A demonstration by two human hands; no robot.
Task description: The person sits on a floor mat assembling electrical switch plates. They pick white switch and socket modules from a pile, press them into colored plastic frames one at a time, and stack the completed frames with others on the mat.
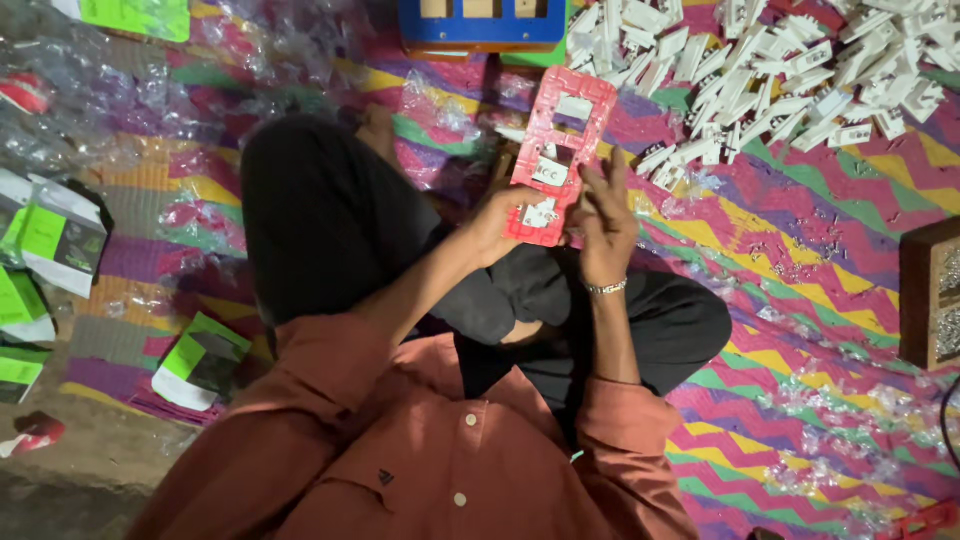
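A long red plastic frame [560,125] with rectangular openings is held up over my crossed legs. My left hand [497,222] grips its near left corner, thumb pressed on a small white switch part [540,212] seated in the lowest opening. My right hand [603,215] holds the frame's near right edge, fingers spread along it. Two other white parts sit in the openings higher up, one [550,171] in the middle and one [574,106] near the far end.
A heap of white switch parts [790,70] lies at the far right on the zigzag mat [800,260]. A blue frame [480,25] lies ahead. Clear plastic wrappers [120,100] and green-and-white boxes [45,235] lie at left. A wooden box [930,295] stands at right.
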